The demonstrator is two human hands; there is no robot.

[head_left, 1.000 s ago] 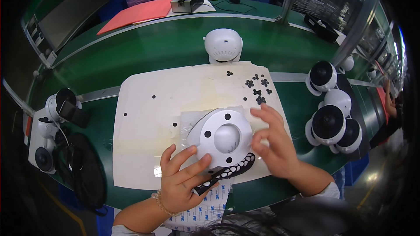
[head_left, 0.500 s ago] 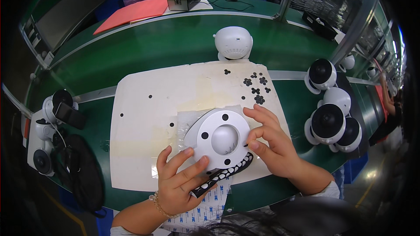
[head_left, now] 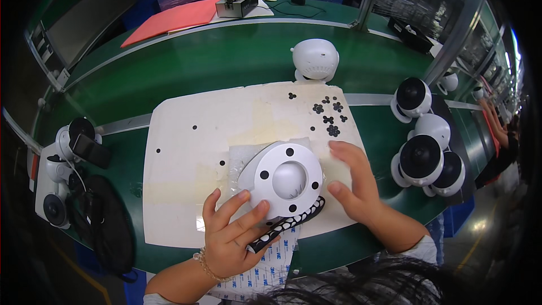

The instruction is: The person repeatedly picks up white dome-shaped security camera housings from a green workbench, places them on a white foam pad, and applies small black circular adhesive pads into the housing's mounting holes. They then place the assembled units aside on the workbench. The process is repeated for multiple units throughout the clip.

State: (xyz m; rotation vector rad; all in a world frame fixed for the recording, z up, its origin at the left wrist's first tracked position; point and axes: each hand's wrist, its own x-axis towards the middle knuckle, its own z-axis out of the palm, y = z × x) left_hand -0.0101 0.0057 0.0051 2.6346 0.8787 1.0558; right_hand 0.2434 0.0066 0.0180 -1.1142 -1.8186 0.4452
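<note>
A white dome camera (head_left: 255, 178) lies base up on a piece of pale padding, its ring-shaped base facing me. Several round black pads sit on the ring, including a right-hand pad (head_left: 314, 184). My left hand (head_left: 234, 237) rests its fingertips on the ring's lower left edge. It also grips a black strip of round pads (head_left: 288, 223), dotted with white circles, which slants below the base. To the right of the camera, apart from it, my right hand (head_left: 358, 186) is open with thumb and fingers spread, slightly blurred.
Loose black pads (head_left: 333, 130) are scattered on the white board (head_left: 186, 192). Behind it stands another white camera (head_left: 316, 59) on the green surface. More cameras (head_left: 420, 160) cluster at right; others (head_left: 55, 209) stand at left near a black bag (head_left: 110, 226). A printed backing sheet (head_left: 265, 277) lies beneath my left hand.
My right hand has let go at the ring's right side and drawn away to the right, opening; a black pad now shows there. The white camera at the back has shifted right.
</note>
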